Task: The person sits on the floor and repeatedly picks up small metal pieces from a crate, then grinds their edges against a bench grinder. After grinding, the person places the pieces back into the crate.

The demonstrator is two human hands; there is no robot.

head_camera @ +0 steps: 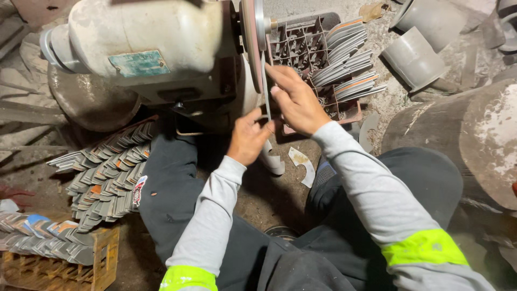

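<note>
Your grip is closed on a thin metal blade (266, 89): your right hand (295, 101) pinches its upper part and your left hand (249, 137) holds its lower end, pressing it against the grinding wheel (251, 37) of the motor (145, 43). Behind it a crate (301, 46) holds stacked blades (347, 56); more blades (105, 172) are piled beside your left knee.

The person wears a light grey long-sleeved top whose sleeves (371, 183) carry bright yellow-green high-visibility bands (424, 247) on the upper arms, with dark, dusty trousers (172, 194) bearing a small red-and-white patch (139, 189) on one leg
</note>
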